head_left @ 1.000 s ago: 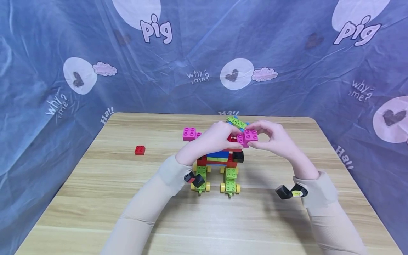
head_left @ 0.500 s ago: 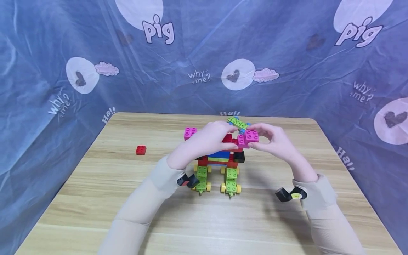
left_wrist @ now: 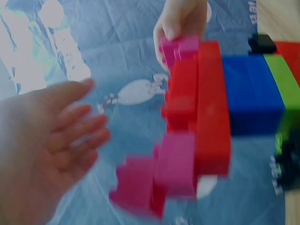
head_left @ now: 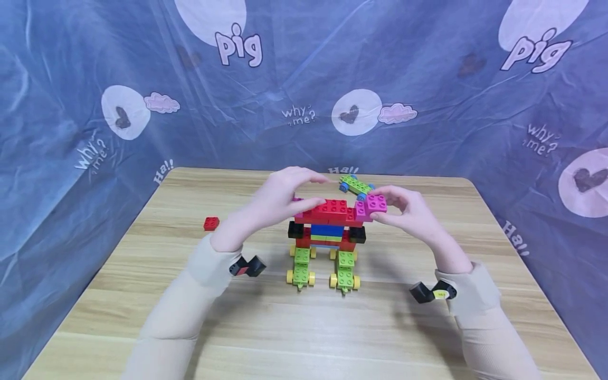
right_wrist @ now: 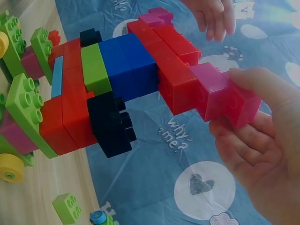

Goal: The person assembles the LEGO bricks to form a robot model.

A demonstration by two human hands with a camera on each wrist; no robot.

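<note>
A toy brick build [head_left: 328, 230] stands mid-table on green wheeled bases [head_left: 301, 267] with yellow wheels. Red, lime and blue bricks form its body, and a black brick [right_wrist: 110, 124] juts from each side. Along the top runs a red row [head_left: 328, 210] with stepped pink bricks at both ends. My right hand [head_left: 409, 211] pinches the outer pink brick [head_left: 377, 203] at the right end between thumb and fingers. My left hand [head_left: 273, 198] hovers by the left end with fingers spread, holding nothing; in the left wrist view it is apart from the left pink bricks [left_wrist: 154, 173].
A loose red brick [head_left: 211, 224] lies on the table to the left. Behind the build sits a green wheeled base [head_left: 356, 186] with blue wheels. The right wrist view shows a loose lime brick [right_wrist: 67, 208]. A blue printed cloth [head_left: 304, 79] hangs behind the table.
My left hand has let go of the right pink bricks and moved left across the top, uncovering the red row. The right hand keeps its pinch almost in place.
</note>
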